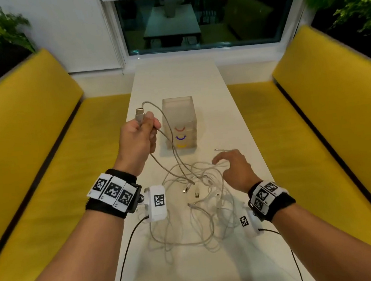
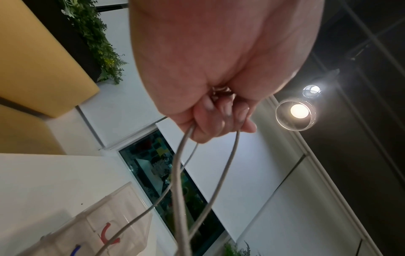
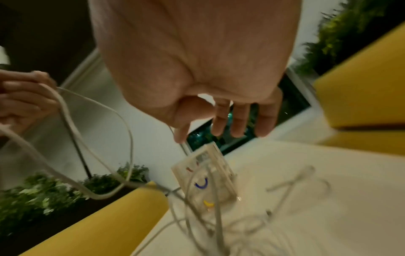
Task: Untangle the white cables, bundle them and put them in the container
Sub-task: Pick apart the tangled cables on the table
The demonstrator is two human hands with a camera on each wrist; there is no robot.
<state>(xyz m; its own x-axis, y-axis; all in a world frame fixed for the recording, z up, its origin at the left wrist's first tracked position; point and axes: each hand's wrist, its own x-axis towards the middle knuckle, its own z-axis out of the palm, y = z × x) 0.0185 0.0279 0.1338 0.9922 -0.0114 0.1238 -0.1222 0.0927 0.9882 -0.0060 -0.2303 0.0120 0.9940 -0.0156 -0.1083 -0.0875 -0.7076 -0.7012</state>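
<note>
Left hand (image 1: 138, 136) clamps a thin white USB cable (image 1: 155, 130), plug pointing up toward twelve o'clock, strands trailing to the tangled white cable pile (image 1: 201, 199) at six o'clock of the upright translucent plastic container (image 1: 179, 117), right hand (image 1: 234, 169) spread loose above the pile.

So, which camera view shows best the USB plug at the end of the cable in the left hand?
The head view: the USB plug sticks up from the left hand. In the left wrist view the fist hides it; only cable strands hang out. The right wrist view shows that hand at the edge, no plug.
</note>
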